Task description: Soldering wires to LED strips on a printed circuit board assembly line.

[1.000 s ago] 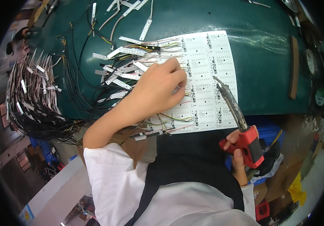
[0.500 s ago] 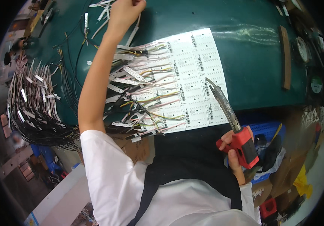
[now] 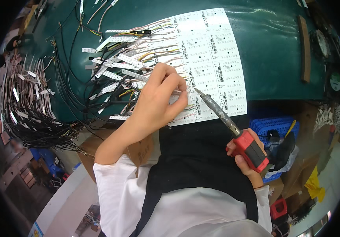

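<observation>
illegibly printed white circuit panel

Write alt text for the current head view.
Person's right grip holds a red-and-black soldering gun, metal tip over a white rectangular circuit panel; left grip curls over its wired left side. Green tabletop, bundled black wires far left.

Left fingers hide part of white board; green table cut off.

green tabletop open right of white circuit-board sheet, brown strip beyond, bundled black cables left, red-black soldering iron blocking nearside
</observation>
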